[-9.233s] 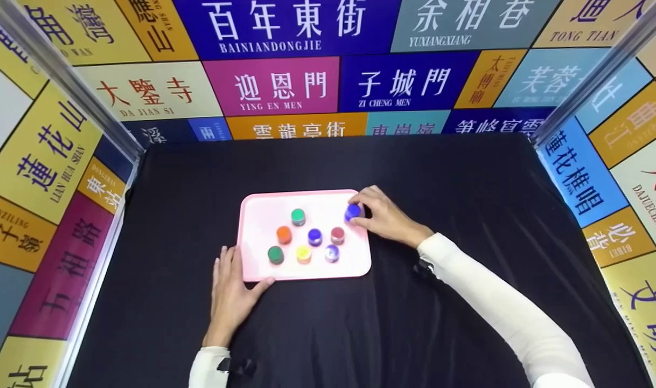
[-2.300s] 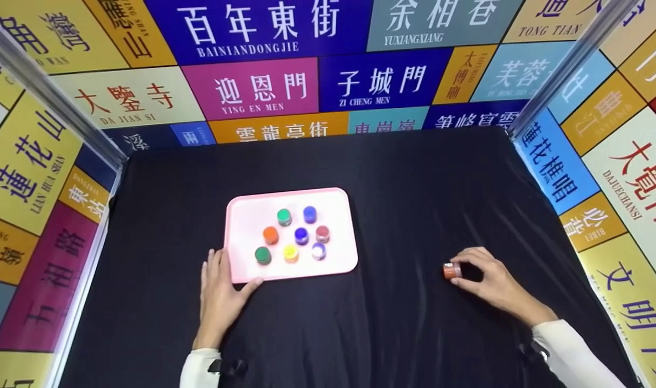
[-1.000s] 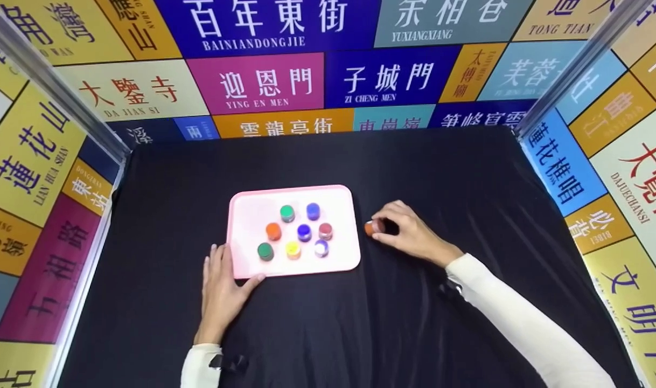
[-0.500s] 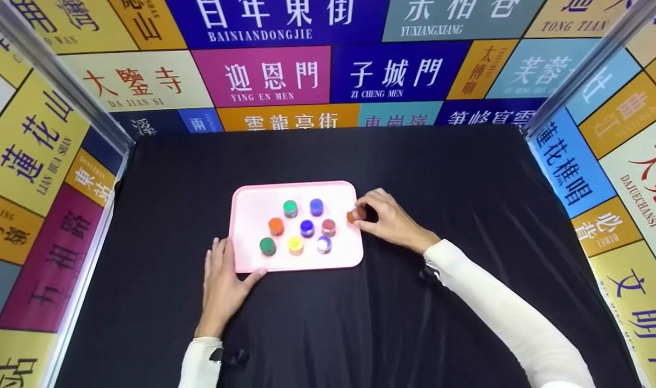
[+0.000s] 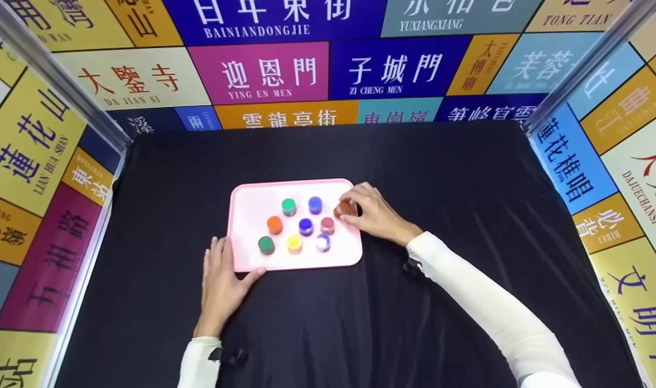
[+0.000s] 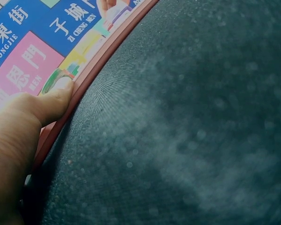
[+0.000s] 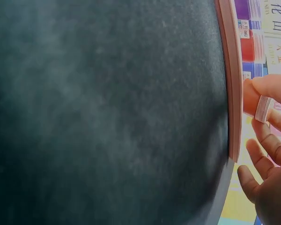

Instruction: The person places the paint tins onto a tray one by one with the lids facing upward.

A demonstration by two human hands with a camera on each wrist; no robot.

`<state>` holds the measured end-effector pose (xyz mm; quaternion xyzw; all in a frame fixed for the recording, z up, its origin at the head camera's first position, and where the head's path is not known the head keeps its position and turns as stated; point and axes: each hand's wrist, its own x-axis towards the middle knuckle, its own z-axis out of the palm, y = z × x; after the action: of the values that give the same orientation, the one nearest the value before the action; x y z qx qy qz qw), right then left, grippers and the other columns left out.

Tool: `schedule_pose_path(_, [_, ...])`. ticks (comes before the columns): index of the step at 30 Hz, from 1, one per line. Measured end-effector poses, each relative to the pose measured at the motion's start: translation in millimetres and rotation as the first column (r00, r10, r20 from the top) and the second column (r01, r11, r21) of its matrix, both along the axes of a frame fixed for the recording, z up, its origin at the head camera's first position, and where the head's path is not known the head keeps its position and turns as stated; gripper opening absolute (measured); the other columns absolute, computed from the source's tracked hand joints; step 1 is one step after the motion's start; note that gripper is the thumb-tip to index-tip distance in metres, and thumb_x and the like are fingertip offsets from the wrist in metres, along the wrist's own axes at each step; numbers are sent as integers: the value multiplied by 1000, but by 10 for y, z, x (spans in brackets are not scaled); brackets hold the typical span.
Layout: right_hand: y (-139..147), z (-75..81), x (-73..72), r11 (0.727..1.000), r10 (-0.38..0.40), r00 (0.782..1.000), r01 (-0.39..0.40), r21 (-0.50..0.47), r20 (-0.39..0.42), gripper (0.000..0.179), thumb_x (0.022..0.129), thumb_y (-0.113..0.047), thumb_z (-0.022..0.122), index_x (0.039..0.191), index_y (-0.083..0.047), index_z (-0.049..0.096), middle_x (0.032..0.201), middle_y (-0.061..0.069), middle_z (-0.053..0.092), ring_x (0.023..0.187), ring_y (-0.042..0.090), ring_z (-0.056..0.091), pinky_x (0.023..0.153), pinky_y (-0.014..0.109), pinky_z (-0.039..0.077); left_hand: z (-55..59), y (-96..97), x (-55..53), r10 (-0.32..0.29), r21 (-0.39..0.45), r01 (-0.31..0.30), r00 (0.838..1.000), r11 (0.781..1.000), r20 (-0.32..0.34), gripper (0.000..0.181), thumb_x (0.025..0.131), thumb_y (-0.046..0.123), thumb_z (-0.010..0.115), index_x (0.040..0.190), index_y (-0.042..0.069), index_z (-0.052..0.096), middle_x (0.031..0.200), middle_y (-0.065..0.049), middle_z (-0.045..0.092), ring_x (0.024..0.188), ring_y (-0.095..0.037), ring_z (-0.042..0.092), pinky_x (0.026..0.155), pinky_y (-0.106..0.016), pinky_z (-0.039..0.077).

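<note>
My right hand pinches a small brown paint jar between thumb and fingers, at the right end of a pink tray. In the right wrist view the paint jar looks orange-brown with a clear band, just inside the rim. My left hand rests at the tray's front left corner. Its fingers lie straight along the left side and its thumb lies across the front rim. Several similar jars stand in the tray, among them a green one, an orange one and a yellow one.
The tray lies on a black cloth that covers the table. Printed panels with Chinese lettering wall in the back and both sides. Clear upright posts stand at the back corners.
My right hand took the brown jar from the cloth at the right and carried it left over the tray's edge. The blue jar it held earlier now stands in the tray. My left hand stays.
</note>
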<state>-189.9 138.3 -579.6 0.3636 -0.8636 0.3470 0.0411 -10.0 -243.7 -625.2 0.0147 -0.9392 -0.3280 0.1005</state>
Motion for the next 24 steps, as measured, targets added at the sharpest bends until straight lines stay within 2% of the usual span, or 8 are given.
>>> schedule_pose_path(10, [-70,-11,-14,1000,-19,999,19,21,31,37,92,-17,89,125,-5,77,115,8,71,116,30,57,104,50,46,-8,32,-43,-13,-2,13,999,1000,-39,114,86,52,92,166,-8,36,168,-33,38,165,-49,21,138,-60,9])
schedule_pose_path(16, [-69,-30,3,1000,-18,999,18,-3,27,38,92,-17,88,125,-4,76,114,10,71,117,31,57,104,49,46,64,-11,-77,-52,-30,52,999,998,-15,119,82,52,95,167,-8,35,169,-32,38,165,-53,20,136,-67,4])
schedule_pose_path(20, [-81,-50,17,999,-11,1000,11,-31,24,35,93,-15,88,124,-3,77,114,9,71,116,31,57,103,47,47,118,-87,-129,-97,-91,98,995,991,16,128,80,61,93,170,-5,30,174,-31,32,166,-55,11,131,-77,-5])
schedule_pose_path(24, [-100,-73,40,999,-5,999,7,-47,40,35,94,-15,88,125,-3,77,113,10,71,115,31,57,101,46,48,121,-169,-179,-126,-126,132,991,983,54,136,78,70,90,174,-1,23,178,-29,24,167,-53,3,129,-78,-10])
